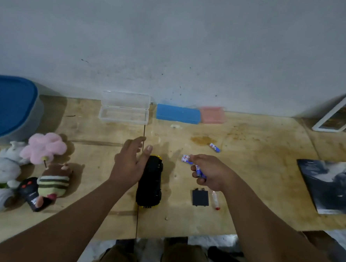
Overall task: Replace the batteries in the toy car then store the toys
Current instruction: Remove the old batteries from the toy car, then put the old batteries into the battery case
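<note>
The toy car (149, 181) lies at the middle of the bench (256, 176), lengthwise away from the person. Left of it sits a cluster of plush toys (30, 170), with a lidded bin (9, 108) behind them. Right of the car lie a battery cover (200, 197) and, just beside it, a small tube (215, 199). A loose battery (214, 147) lies farther back. An open case (124, 110) and two blocks (189, 114) stand by the wall. A book (329, 185) lies far right.
</note>
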